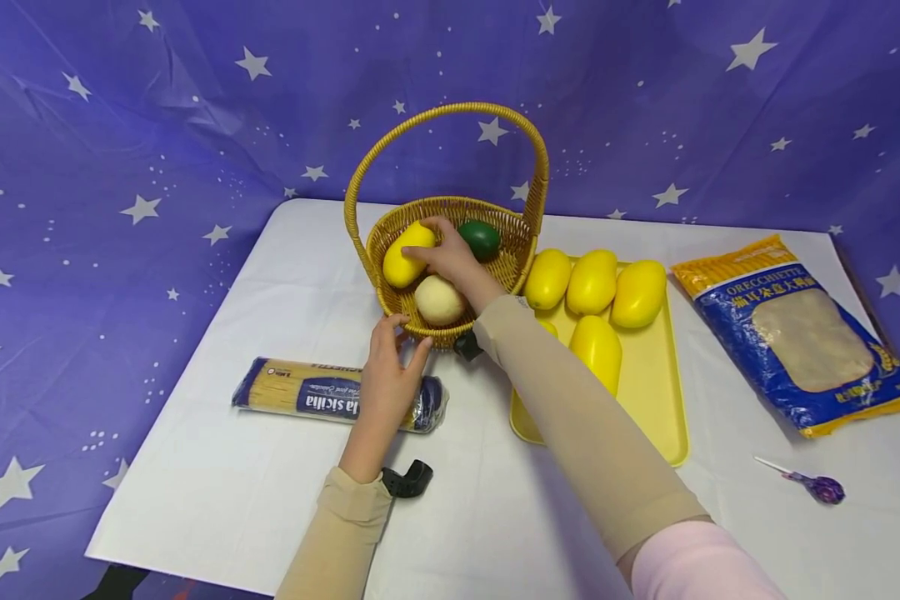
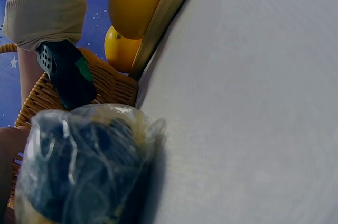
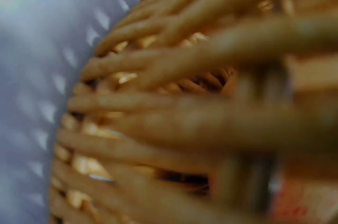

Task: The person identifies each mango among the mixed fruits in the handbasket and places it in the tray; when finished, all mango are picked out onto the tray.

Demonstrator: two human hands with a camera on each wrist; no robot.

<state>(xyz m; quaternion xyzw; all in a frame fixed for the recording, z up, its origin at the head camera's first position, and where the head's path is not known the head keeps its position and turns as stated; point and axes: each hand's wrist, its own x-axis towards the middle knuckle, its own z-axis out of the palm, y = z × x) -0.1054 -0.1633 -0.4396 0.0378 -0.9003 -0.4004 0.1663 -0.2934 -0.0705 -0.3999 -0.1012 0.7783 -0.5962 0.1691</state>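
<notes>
In the head view a wicker basket (image 1: 453,204) with a tall handle stands near the table's back edge. My right hand (image 1: 450,254) reaches into it and grips a yellow mango (image 1: 405,265) by its upper end and side. Also inside lie a round cream-coloured item (image 1: 438,301) and a dark green oval one (image 1: 480,240). At the near rim my left hand (image 1: 388,375) holds the basket, finger at the rim and thumb against the outer wall. Under that hand lies a spaghetti pack (image 1: 300,392). The right wrist view shows only blurred wicker (image 3: 158,113).
Right of the basket, a yellow tray (image 1: 656,400) holds several mangoes (image 1: 639,293), partly hidden by the right sleeve (image 1: 585,417). Farther right lies a blue and orange orecchiette bag (image 1: 802,333), with a purple-wrapped lollipop (image 1: 825,489) in front. A purple star-printed cloth (image 1: 195,108) hangs behind the table.
</notes>
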